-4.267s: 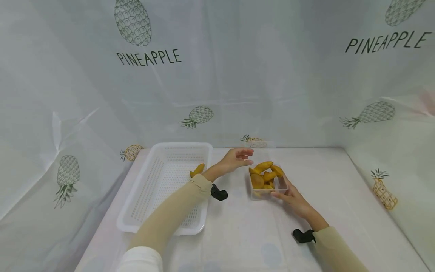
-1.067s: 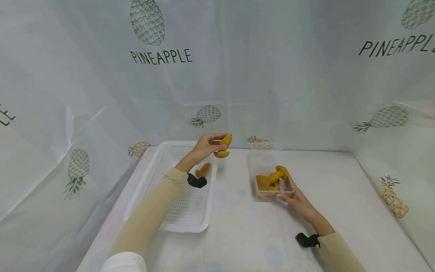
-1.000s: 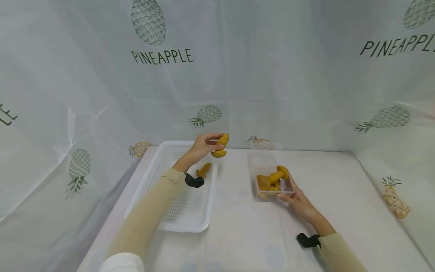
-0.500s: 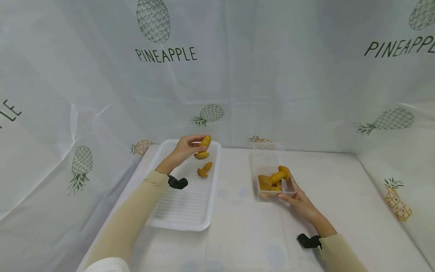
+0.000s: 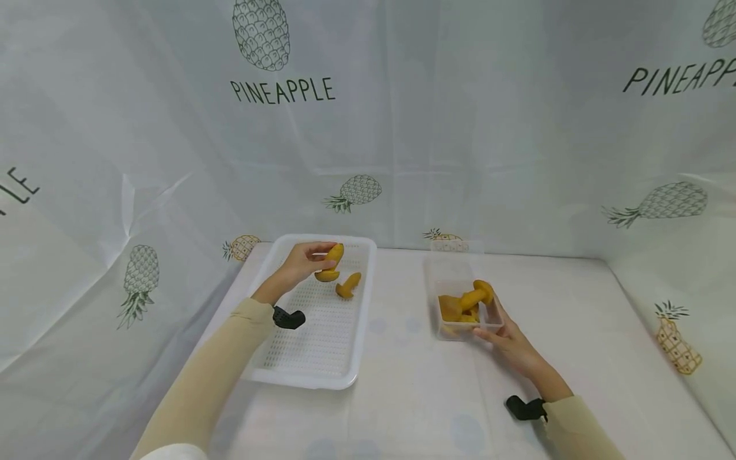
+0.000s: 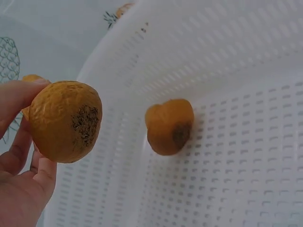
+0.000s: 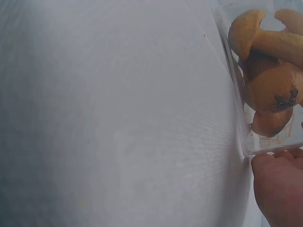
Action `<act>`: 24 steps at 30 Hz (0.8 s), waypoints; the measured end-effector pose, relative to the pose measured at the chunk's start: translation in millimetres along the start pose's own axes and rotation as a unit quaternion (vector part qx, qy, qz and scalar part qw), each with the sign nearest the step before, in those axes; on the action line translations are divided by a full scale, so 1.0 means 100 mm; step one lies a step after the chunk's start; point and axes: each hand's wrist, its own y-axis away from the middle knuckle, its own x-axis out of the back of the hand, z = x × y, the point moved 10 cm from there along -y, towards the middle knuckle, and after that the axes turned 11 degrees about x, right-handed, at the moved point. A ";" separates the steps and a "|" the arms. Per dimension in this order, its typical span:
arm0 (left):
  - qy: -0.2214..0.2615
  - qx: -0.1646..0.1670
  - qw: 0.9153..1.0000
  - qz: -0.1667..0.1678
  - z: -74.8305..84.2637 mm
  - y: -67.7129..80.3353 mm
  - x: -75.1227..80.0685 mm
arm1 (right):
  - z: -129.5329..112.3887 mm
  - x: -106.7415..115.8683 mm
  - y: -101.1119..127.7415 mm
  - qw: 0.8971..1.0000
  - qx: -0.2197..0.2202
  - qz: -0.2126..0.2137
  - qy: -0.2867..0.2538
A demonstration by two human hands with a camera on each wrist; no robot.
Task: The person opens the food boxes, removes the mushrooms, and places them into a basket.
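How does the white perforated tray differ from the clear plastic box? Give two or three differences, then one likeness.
The white perforated tray is opaque, wide and shallow; the clear plastic box is see-through, narrower and deeper. The tray has one yellow mushroom lying in it; the box holds several piled together. The right hand touches the box; no hand visibly touches the tray. Both are rectangular and rest on the table.

White perforated tray (image 5: 313,358); orange-yellow mushrooms (image 5: 347,285) with dark brown patches on the stem ends; clear box (image 5: 454,332); white cloth backdrop (image 5: 460,128) printed with grey-green and orange pineapples and dark lettering; beige sleeves (image 5: 201,377)
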 end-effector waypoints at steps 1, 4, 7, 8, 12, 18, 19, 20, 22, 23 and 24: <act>-0.003 -0.001 1.000 -0.001 -0.02 0.00 0.00 | 0.00 0.01 0.01 1.000 -0.001 0.000 0.005; -0.010 0.001 1.000 0.001 -0.09 0.00 0.03 | 0.00 0.03 0.02 1.000 -0.007 0.003 0.020; -0.030 -0.003 0.999 0.011 -0.16 -0.02 0.07 | 0.03 0.03 0.03 1.000 -0.014 0.004 0.020; -0.037 -0.005 0.999 0.016 -0.17 -0.02 0.09 | 0.03 0.04 0.02 1.000 -0.013 0.004 0.018; -0.050 -0.014 0.998 0.033 -0.19 -0.02 0.15 | 0.03 0.03 0.03 1.000 -0.014 0.002 0.007; -0.053 -0.011 0.998 0.038 -0.17 -0.02 0.16 | 0.02 0.02 0.03 1.000 -0.010 0.004 0.007; -0.051 -0.011 0.998 0.038 -0.16 -0.02 0.16 | 0.02 0.02 0.03 1.000 -0.011 0.004 0.006; -0.049 -0.012 0.998 0.039 -0.14 -0.03 0.16 | 0.02 0.02 0.03 1.000 -0.012 0.005 0.007; -0.045 -0.020 0.998 0.038 -0.11 -0.05 0.15 | 0.03 0.02 0.03 1.000 -0.014 0.006 0.008; -0.043 -0.023 0.998 0.039 -0.09 -0.06 0.14 | 0.04 0.01 0.03 1.000 -0.016 0.004 0.009; -0.039 -0.026 0.998 0.036 -0.07 -0.08 0.13 | 0.05 0.01 0.02 1.000 -0.016 0.004 0.008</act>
